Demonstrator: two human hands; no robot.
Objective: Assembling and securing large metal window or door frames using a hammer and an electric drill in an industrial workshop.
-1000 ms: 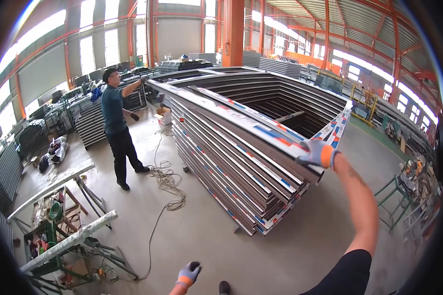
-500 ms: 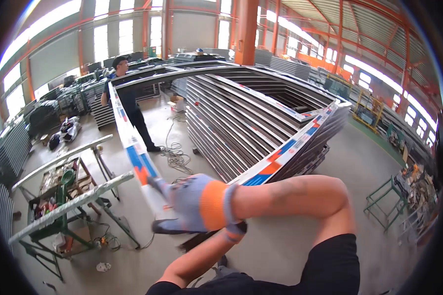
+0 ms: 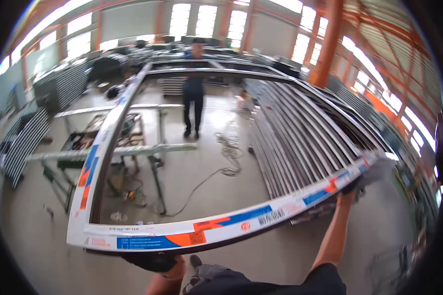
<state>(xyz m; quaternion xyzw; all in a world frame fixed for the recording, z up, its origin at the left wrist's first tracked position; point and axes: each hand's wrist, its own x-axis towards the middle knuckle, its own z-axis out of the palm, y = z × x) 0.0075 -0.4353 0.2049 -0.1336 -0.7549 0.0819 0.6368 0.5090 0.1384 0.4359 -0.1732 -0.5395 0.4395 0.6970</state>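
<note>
A large rectangular window frame [image 3: 253,212], its bars wrapped in white film with blue and orange print, stretches across in front of me. Under its near bar, close to the near left corner, my left hand [image 3: 155,261] in a dark-palmed glove grips from below, fingers partly hidden. Farther right, my right hand [image 3: 348,189] holds the same bar from underneath; the bar covers most of its fingers. Across from me a person [image 3: 194,93] in dark clothes stands at the far side of the frame, their hands too blurred to make out.
A tall stack of similar frames [image 3: 300,142] stands at the right, close to the held frame. At left are a green work stand with pale rails [image 3: 174,147] and a tool tray. A cable [image 3: 229,155] lies coiled on the floor. An orange column [image 3: 327,44] rises behind.
The held frame has swung left, partly away from the stack. My right hand has gone from its near left part to the right of the near bar. The view has turned left.
</note>
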